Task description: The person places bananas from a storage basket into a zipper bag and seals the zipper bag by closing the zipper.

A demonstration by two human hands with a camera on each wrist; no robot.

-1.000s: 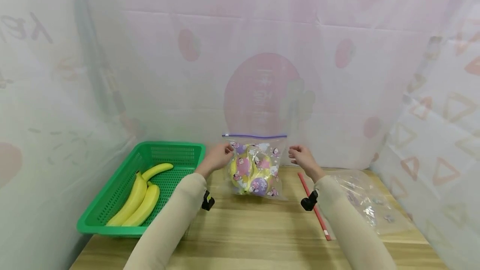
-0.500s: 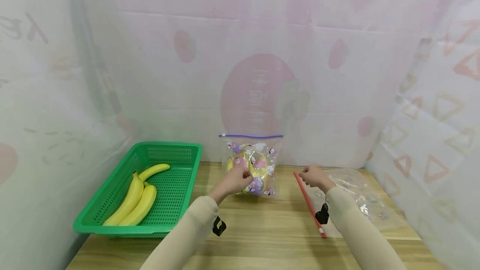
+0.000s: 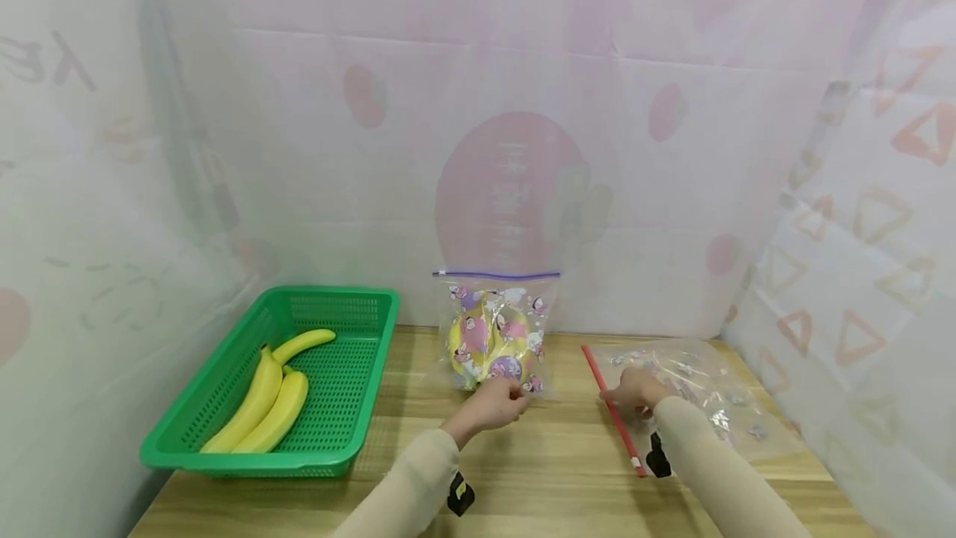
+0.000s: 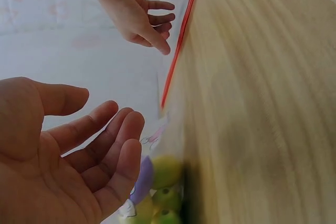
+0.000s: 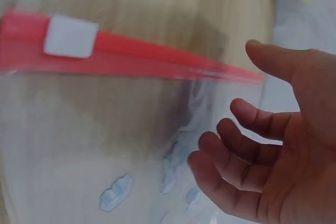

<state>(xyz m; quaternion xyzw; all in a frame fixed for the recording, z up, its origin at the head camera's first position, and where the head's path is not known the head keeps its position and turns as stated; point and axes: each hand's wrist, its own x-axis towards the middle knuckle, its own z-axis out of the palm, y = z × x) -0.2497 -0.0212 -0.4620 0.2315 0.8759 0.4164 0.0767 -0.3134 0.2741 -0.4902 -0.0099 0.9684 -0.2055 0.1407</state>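
A clear zip bag with a red slider strip (image 3: 614, 412) lies flat on the right of the table. Over it hovers my right hand (image 3: 640, 391), thumb and loosely bent fingers apart around the strip's line; the right wrist view shows nothing between them, with the strip's white slider (image 5: 71, 36) at left. My left hand (image 3: 493, 403) hangs over the table's middle, fingers relaxed and holding nothing. Just behind it a purple-topped printed zip bag (image 3: 496, 330) stands upright against the back curtain, filled with yellow fruit (image 4: 167, 172).
At the left stands a green perforated basket (image 3: 377, 372) with several bananas (image 3: 257, 401) along its left side. Pale printed curtains (image 3: 358, 164) enclose the wooden table (image 3: 538, 480) at the back and sides.
Both hands have left the sides of the filled bag. The left hand came down and toward me; the right moved right and down, over the red-strip bag.
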